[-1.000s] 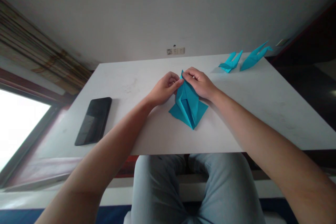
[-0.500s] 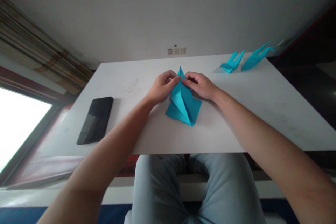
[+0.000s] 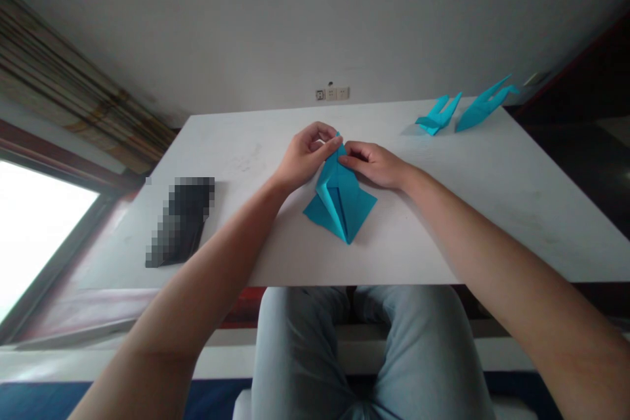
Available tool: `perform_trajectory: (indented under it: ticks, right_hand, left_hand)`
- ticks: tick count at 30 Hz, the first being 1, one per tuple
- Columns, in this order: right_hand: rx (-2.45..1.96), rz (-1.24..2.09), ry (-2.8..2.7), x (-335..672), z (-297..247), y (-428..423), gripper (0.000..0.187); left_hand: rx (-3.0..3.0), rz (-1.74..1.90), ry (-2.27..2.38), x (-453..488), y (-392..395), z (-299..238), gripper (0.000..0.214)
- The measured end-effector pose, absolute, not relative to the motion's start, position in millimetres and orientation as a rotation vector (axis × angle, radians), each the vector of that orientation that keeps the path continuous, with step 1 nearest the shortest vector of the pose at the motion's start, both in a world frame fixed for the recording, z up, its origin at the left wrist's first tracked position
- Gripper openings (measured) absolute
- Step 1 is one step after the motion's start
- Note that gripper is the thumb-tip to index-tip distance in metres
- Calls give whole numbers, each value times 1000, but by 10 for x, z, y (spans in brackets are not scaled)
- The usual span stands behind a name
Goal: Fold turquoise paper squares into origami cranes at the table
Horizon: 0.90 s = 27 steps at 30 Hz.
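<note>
A partly folded sheet of blue origami paper (image 3: pixel 352 193) lies on the white table in front of me, its narrow tip pointing away and its wide end spread towards me. A raised flap runs down its middle. My left hand (image 3: pixel 309 154) pinches the far tip between thumb and fingers. On the right edge, just below that tip, my right hand (image 3: pixel 377 163) grips the paper with its thumb on top and its fingers curled. The fingertips hide part of the tip.
Two folded blue paper cranes (image 3: pixel 438 116) stand at the table's back right. A dark, blurred-out phone (image 3: pixel 184 220) lies at the left by my forearm. The white table (image 3: pixel 418 243) has its front edge above my knees, and wall sockets (image 3: pixel 332 94) sit behind it.
My left hand has shifted up onto the tip, covering more of it, while my right hand has slid slightly down. The paper has turned a little and its middle flap lies differently.
</note>
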State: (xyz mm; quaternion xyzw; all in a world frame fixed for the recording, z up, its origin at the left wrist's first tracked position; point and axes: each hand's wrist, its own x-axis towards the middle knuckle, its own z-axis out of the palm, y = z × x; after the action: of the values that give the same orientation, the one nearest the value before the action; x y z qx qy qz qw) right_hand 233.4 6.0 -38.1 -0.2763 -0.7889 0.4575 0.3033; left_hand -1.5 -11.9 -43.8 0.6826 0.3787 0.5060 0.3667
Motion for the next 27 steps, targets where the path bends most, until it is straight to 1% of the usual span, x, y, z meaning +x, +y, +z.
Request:
perform_trajectory:
  ticks: [6,11,16,22,27]
  right_hand:
    - [-733,1240,-2089,2332,-369,49,56]
    - [-747,1249,-2128,2331,-373,46,55]
    - [-736,1271,-2008,2317,-392,68,55]
    - [-745,1296,-1978,2340,-382,70,41]
    - [-720,1329,-2023,2339,-384,68,34]
  left_hand:
    - [1685,1265,975,-7,-126,-417,48]
    - [1667,1309,913,-17,-116,-418,53]
    - [1605,1349,898,4,-102,-426,59]
    - [1615,1310,936,22,-109,-416,60]
    - [1619,1286,899,13,-142,-389,62]
